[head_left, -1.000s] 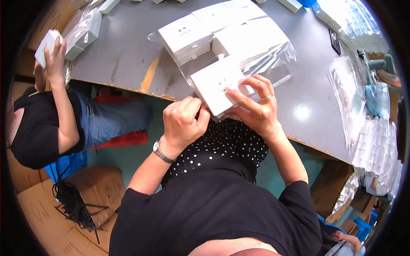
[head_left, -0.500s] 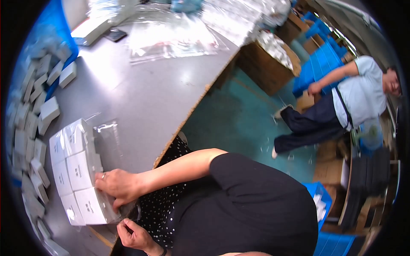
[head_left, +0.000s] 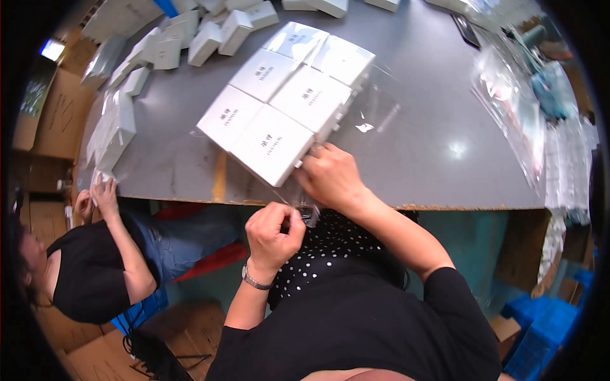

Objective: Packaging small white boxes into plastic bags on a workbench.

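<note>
A block of several white boxes [head_left: 307, 95] lies on the grey table in front of me, wrapped in a clear plastic bag. Loose clear film of the bag [head_left: 375, 111] spreads out along the block's right side. At the near right corner, my right hand [head_left: 333, 180] is closed, its curled fingers against the boxes and the film. My left hand [head_left: 275, 236], with a metal watch on the wrist, is closed just off the table's near edge. It pinches the gathered near end of the bag [head_left: 309, 214]; its fingertips are partly hidden.
Loose white boxes [head_left: 204, 43] lie along the far and left table. Clear bags [head_left: 508, 114] and a phone [head_left: 466, 29] are at the right. A co-worker's hands [head_left: 105, 195] hold something small at the left edge. Blue crates [head_left: 543, 330] stand lower right.
My view has swung left, bringing the seated co-worker into sight while the standing person has left it. Both hands stay at the near end of the bagged boxes.
</note>
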Tool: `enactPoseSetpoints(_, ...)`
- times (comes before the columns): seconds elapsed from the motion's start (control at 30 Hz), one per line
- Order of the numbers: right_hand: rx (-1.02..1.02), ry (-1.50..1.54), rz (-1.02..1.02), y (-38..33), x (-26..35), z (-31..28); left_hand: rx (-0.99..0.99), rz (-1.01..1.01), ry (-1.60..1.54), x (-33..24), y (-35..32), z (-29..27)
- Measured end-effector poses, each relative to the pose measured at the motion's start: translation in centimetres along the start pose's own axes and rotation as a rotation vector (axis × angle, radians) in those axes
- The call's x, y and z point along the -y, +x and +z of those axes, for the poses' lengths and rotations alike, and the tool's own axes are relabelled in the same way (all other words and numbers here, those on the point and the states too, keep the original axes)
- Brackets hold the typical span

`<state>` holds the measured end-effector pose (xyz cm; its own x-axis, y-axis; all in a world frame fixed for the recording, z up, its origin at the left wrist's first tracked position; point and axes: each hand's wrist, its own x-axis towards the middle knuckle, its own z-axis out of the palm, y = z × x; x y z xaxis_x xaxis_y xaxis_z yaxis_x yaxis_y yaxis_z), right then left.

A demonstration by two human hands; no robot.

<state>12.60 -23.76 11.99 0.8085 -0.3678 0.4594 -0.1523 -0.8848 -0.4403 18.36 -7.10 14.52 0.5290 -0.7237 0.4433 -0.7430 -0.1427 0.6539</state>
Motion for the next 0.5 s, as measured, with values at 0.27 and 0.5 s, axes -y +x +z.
enactPoseSetpoints(0.27,0.455,0.22,-0.371,-1.3,-3.1,-6.3,-0.239,0.255,0.171,0.2,7.3,-3.1)
enactPoseSetpoints(0.5,0.489,0.104,-0.475,-1.0,-3.2,-7.3,0.214,0.039,0.441,1.5,12.5,5.7)
